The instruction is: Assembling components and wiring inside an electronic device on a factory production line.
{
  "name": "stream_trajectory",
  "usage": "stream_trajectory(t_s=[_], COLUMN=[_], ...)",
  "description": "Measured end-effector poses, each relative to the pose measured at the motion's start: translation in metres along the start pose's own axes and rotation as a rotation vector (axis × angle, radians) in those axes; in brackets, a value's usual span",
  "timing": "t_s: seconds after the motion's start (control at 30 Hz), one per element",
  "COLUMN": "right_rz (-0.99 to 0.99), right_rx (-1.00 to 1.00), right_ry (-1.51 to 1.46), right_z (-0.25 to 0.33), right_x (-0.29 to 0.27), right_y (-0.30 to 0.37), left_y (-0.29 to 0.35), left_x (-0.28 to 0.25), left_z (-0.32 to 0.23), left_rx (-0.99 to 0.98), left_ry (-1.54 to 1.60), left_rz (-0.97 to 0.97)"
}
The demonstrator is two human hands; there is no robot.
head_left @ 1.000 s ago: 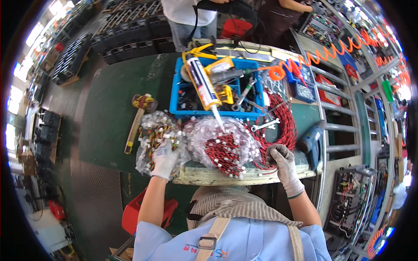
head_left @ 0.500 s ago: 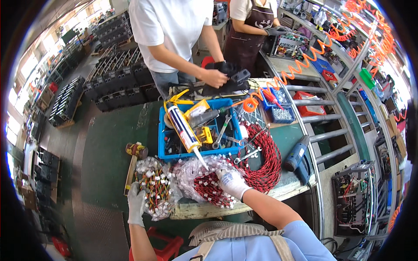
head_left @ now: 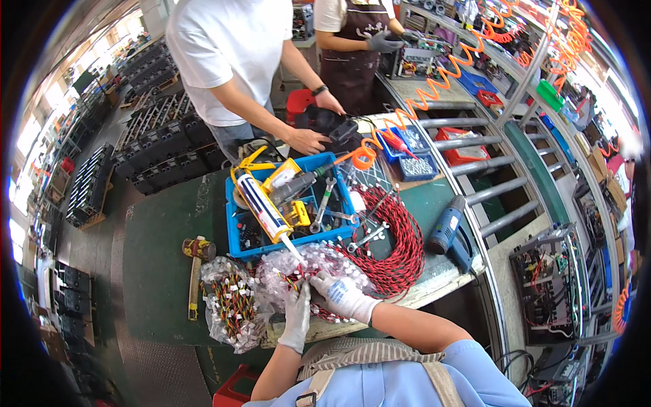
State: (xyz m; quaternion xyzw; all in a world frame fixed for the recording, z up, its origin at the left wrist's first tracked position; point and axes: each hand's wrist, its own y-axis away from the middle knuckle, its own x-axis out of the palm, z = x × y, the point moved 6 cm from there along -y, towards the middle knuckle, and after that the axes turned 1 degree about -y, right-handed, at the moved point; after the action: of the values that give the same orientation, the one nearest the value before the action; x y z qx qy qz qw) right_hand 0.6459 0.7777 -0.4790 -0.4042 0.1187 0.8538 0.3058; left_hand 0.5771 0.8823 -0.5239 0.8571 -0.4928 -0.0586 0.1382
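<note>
A clear plastic bag of red and black wire harnesses with small white connectors lies at the bench's front edge. Gloved in white, my left hand has its fingers closed at the bag's opening, on a few thin wires. From the other side my right hand, also gloved, bends its fingers onto the same wires, the tips close to the left ones. Left of them sits a second bag holding yellow, red and black wire harnesses. Behind my right hand lies a large coil of twisted red and black wire.
A blue tool crate holds a sealant gun and wrenches. A hammer lies left, a blue heat gun right. Across the bench, a person in white handles a black device. An orange coiled hose hangs over the bench.
My left hand has come from beside the left bag to the middle bag. My right hand has moved left to meet it. The whole view has shifted somewhat.
</note>
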Motion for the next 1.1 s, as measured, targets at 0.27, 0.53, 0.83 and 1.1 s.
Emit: stream_trajectory(t_s=[0.27, 0.53, 0.83, 1.1], right_rz=[-0.244, -0.008, -0.008, -0.553], right_rx=[0.122, 0.351, 0.122, 0.215], right_ry=[-0.088, 0.369, 0.406, 0.116], right_z=[-0.071, -0.175, -0.140, -0.058], right_x=[-0.070, -0.084, -0.131, -0.191], right_y=[0.048, 0.066, 0.049, 0.037], left_y=[-0.008, -0.001, 0.005, 0.005], left_x=[-0.025, -0.051, -0.074, -0.022], left_z=[-0.022, -0.013, -0.095, -0.095], left_rx=[-0.121, -0.229, -0.145, -0.138], left_ry=[0.214, -0.098, 0.137, 0.068], left_rz=[-0.135, 0.158, -0.083, 0.152])
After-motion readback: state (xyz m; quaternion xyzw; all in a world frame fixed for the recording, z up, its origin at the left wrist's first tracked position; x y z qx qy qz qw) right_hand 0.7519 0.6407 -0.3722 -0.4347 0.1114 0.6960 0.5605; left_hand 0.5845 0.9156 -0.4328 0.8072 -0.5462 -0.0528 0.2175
